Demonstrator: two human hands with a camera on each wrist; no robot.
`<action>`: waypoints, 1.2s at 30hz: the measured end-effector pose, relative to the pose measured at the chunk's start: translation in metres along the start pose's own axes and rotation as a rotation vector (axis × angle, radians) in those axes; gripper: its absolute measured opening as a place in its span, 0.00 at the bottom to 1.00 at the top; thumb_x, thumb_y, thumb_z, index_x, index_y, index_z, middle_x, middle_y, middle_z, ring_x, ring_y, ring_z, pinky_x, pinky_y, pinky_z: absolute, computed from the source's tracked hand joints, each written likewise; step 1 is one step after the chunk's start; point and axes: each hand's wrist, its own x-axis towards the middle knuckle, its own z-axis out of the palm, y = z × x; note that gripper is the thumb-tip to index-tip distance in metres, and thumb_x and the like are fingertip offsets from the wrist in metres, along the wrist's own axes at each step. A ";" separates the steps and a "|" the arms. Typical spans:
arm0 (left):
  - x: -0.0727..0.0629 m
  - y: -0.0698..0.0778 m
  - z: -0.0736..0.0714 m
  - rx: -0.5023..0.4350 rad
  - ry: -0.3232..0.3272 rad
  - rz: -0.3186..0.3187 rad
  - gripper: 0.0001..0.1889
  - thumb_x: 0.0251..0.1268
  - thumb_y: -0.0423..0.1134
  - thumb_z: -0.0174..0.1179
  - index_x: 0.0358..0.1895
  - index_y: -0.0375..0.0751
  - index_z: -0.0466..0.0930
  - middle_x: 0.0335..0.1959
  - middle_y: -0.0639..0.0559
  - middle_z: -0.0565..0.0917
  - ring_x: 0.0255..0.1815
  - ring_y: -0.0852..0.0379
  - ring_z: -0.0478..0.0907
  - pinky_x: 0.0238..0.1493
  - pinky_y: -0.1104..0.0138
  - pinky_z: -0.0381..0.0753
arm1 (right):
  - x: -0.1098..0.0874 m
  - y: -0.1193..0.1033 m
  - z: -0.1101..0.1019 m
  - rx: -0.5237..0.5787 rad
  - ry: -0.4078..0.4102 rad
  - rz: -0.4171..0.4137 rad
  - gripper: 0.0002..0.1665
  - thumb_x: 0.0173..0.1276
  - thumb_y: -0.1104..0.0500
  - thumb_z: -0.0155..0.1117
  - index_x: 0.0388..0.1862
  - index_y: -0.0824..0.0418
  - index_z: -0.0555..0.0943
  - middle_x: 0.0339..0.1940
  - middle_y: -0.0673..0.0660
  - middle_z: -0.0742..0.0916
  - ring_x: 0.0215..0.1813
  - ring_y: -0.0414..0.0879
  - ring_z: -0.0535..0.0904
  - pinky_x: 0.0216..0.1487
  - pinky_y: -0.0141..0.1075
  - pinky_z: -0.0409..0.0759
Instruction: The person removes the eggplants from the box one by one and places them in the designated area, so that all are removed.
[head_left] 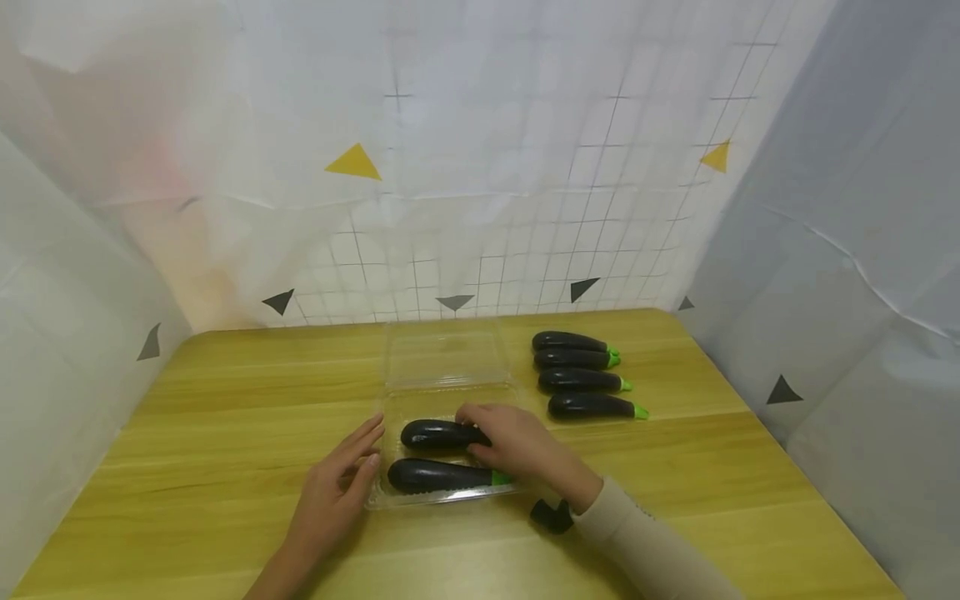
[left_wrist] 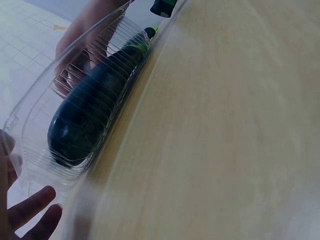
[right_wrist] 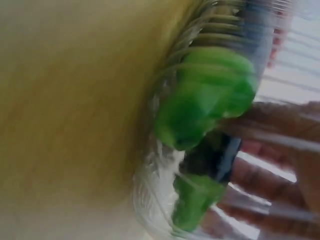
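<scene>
A clear plastic clamshell box lies on the table with its lid folded back. Inside, near the front wall, rests a dark eggplant with a green stem end. Just behind it is a second eggplant, which my right hand grips near its stem end, fingers and thumb around it. My left hand is at the box's left side, its fingers spread and touching the wall. In the right wrist view, two green stem ends show through the ribbed plastic, partly blurred.
Several eggplants lie in a column on the table right of the box, green stems pointing right. A small black object is near my right wrist. White sheets with a grid and triangular markers enclose the wooden table.
</scene>
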 end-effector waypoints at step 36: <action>-0.002 -0.004 0.001 0.004 0.004 0.015 0.22 0.76 0.27 0.60 0.71 0.39 0.78 0.73 0.46 0.75 0.52 0.46 0.85 0.50 0.71 0.85 | 0.000 0.007 -0.011 0.226 0.157 -0.099 0.22 0.69 0.64 0.74 0.60 0.64 0.83 0.55 0.58 0.88 0.56 0.52 0.84 0.60 0.47 0.83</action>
